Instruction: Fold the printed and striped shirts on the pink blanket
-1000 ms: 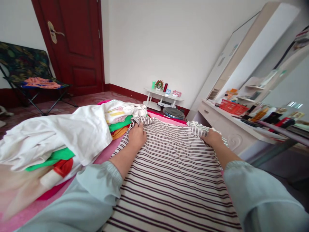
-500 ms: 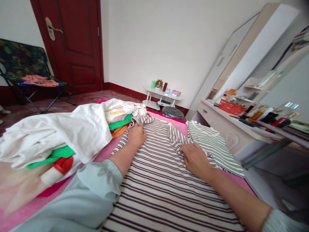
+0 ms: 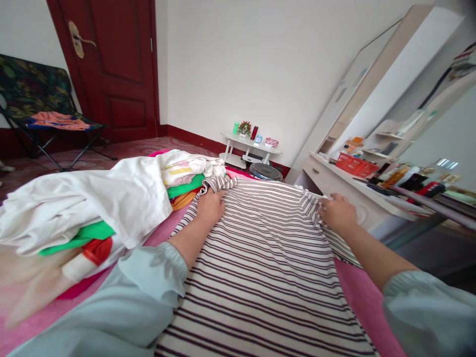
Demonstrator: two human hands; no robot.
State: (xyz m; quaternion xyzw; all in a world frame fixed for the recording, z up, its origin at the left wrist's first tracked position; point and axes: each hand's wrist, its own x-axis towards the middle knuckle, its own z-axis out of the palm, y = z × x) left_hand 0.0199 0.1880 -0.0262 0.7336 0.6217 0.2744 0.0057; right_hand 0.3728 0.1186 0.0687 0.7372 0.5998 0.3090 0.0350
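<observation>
A white shirt with dark stripes [image 3: 260,263] lies spread out in front of me on a pink cover [image 3: 366,297]. My left hand [image 3: 211,204] is closed on the shirt's bunched far left part, close to the pile of clothes. At the far right of the shirt, my right hand [image 3: 339,212] grips the striped cloth, its fingertips partly hidden. The shirt is stretched between my two hands. Below my right hand, part of another striped garment [image 3: 344,248] shows from under the shirt.
To the left lies a heap of clothes [image 3: 96,193], mostly white with green, orange and red pieces. A dressing table [image 3: 327,181] with bottles and a red basket [image 3: 356,164] stands at right. Beyond are a low white stand [image 3: 251,142], a folding chair [image 3: 37,94] and a door [image 3: 119,64].
My right hand has moved right and away from me, pulling the shirt's right part outward over the other striped garment. My left hand has stayed in place on the cloth.
</observation>
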